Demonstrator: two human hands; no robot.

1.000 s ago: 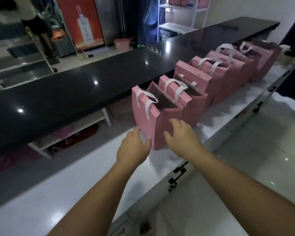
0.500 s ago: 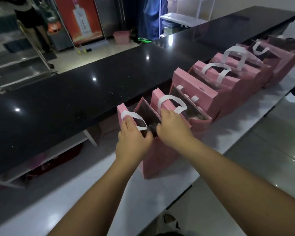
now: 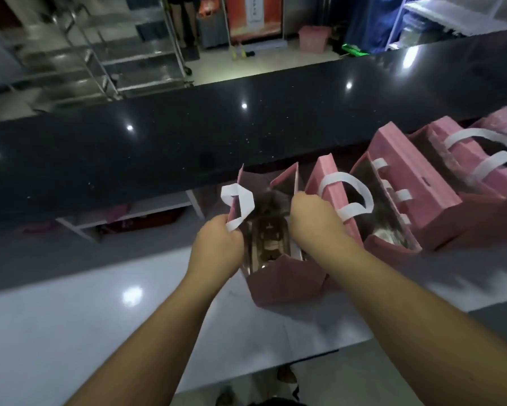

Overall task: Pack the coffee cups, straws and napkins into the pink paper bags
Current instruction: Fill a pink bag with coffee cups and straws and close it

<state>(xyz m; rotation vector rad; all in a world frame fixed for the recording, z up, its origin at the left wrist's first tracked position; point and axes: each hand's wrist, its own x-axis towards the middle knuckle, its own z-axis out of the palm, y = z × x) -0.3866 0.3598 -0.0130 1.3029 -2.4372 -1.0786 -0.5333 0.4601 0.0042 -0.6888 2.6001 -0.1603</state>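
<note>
Near edge: white worktop (image 3: pixel 70 332), two forearms reaching over it. Left hand (image 3: pixel 217 247) curled on the left rim of the nearest pink bag (image 3: pixel 278 288), by its white handle (image 3: pixel 237 205); right hand (image 3: pixel 313 218) gripping the right rim, mouth pulled open. Inside, brown shapes, too blurred to name. Just right, more pink bags (image 3: pixel 407 206) standing in a row. Behind, glossy black counter (image 3: pixel 158 148).
</note>
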